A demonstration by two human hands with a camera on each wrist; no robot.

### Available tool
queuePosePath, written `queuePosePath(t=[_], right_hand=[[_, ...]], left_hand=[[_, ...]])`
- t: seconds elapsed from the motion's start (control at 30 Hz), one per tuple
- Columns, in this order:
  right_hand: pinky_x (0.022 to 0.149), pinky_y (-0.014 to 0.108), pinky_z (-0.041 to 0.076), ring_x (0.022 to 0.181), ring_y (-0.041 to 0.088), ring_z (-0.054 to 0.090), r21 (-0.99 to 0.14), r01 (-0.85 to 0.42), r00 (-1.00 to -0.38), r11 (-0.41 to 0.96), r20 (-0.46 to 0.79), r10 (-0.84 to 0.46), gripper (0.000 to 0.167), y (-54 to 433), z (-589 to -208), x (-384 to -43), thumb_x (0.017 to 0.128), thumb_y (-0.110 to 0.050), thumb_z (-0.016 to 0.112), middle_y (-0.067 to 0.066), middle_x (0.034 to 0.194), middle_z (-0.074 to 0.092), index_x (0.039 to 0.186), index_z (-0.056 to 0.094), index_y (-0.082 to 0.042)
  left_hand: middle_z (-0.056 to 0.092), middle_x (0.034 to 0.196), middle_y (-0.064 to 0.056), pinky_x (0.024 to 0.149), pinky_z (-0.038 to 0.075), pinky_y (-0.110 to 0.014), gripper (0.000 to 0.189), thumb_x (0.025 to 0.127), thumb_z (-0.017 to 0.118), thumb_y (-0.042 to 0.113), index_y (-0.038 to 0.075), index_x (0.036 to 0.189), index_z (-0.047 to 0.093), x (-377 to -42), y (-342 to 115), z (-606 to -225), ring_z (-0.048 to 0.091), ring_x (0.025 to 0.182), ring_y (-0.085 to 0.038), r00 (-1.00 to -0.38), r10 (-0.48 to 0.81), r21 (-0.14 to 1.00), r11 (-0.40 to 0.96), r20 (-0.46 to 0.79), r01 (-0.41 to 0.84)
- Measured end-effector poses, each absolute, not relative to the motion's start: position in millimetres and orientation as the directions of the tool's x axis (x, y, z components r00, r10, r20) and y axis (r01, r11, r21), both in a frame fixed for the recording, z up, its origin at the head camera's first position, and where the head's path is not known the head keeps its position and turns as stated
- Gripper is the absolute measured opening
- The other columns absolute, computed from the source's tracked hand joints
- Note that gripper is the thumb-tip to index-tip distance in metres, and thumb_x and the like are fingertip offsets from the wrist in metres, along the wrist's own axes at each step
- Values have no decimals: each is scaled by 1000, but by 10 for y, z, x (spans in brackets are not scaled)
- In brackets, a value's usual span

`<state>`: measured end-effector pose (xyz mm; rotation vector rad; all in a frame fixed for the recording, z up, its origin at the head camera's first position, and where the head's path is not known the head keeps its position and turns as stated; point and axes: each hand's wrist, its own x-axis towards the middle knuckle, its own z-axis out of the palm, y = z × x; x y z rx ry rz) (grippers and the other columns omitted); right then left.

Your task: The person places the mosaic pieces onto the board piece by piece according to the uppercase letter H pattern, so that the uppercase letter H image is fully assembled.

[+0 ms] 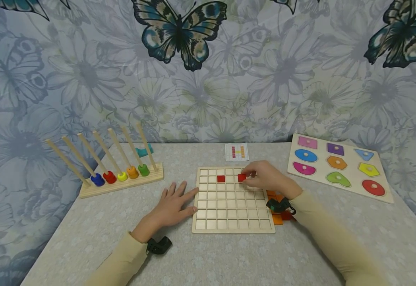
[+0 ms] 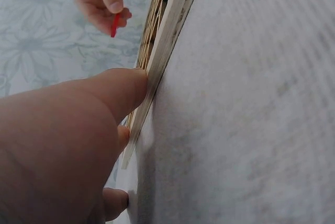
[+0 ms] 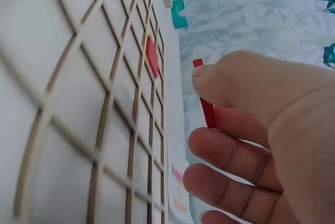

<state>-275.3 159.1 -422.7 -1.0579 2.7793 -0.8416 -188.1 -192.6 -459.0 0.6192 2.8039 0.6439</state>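
Observation:
My right hand (image 1: 266,175) pinches a red square tile (image 3: 204,94) between thumb and index finger. In the right wrist view the tile is held apart from the wooden grid board (image 1: 233,214), above its far rows. A second red tile (image 1: 221,178) lies in a cell of the board, left of the pinched one. My left hand (image 1: 171,208) lies spread beside the board, its thumb and index finger touching the left edge. The left wrist view shows that thumb (image 2: 131,88) against the board's side.
Orange and red tiles (image 1: 277,219) lie at the board's right edge, partly under my right wrist. Behind the board is a pattern card (image 1: 237,151). A peg stand (image 1: 122,180) with coloured rings stands left, a teal piece (image 1: 144,150) behind it. A shape puzzle (image 1: 340,169) lies right.

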Motion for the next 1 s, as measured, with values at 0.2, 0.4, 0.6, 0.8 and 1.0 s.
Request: queuePosePath(t=[0.2,0.4,0.6,0.8,1.0], right_hand=[[72,24,52,81,13,62,-506,-647,-726,570,181,-663,21,1395,-4229,-2812,88,-14,77,5,101,78,107,80,-6],[73,24,51,81,14,63,-505,-657,-713,560,177,-678,20,1271,-4221,-2818,88,-13,77,5,101,78,106,80,-6],[73,24,52,81,14,65,-500,-655,-716,566,174,-676,20,1220,-4219,-2808,88,-12,76,6,102,78,107,80,-6],[73,25,52,79,11,63,-490,-666,-708,562,180,-683,21,1189,-4244,-2803,87,-13,76,6,98,77,107,80,-6],[75,25,53,81,12,65,-489,-662,-708,569,159,-688,24,1140,-4295,-2807,88,-15,77,6,100,77,109,79,-6]], left_hand=[[17,168,-28,116,8,-79,63,103,56,46,23,160,38,-1897,-1928,-4613,4,153,-59,-898,427,434,832,-105,345],[18,167,-29,116,8,-79,63,103,57,45,22,160,39,-1895,-1920,-4609,4,153,-59,-898,427,437,831,-107,343],[17,168,-28,116,7,-78,63,103,56,45,23,160,38,-1888,-1916,-4598,4,153,-59,-899,424,442,831,-109,338],[19,167,-30,116,8,-79,63,103,57,44,21,159,40,-1881,-1917,-4591,5,152,-60,-899,427,442,828,-100,344],[19,167,-30,115,9,-80,63,103,57,45,21,159,40,-1870,-1911,-4586,6,152,-61,-898,428,443,828,-102,344]])
